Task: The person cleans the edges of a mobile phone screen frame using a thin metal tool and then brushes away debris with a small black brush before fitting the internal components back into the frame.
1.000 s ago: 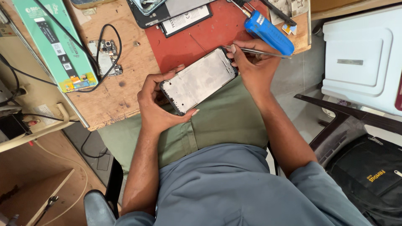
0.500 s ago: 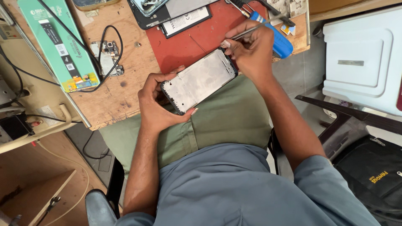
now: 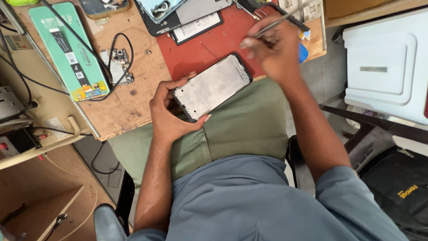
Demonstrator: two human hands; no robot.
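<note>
workbench [image 3: 133,96] of worn wood runs past the far side of both hands, with a red mat [image 3: 209,42] on it just beyond the fingertips. largest loose thing near the left hand [image 3: 171,118] is the long green box [image 3: 67,49], well off to its left, then a dark phone back cover [image 3: 187,15] and a flat battery [image 3: 198,27] further out, and a small circuit board [image 3: 117,64] with a black cable looped around it.

phone frame [image 3: 213,86] is the thing being worked on. it's a stripped handset, bare grey inner plate facing up, tilted, held over the lap at the bench edge. left hand is wrapped around its near end, thumb on one long edge and fingers curled under the other, firm hold. right hand [image 3: 274,51] is lifted off the far corner, closed in a pinch around thin metal tweezers [image 3: 276,23], tips pointing away from the phone. it's a bit blurred so can't tell if anything tiny sits in the tips.

looks to me like mid teardown or reassembly, between picks. next move probably needs the tweezer tips brought down carefully onto that far corner while the left hand keeps the frame steady.
</note>
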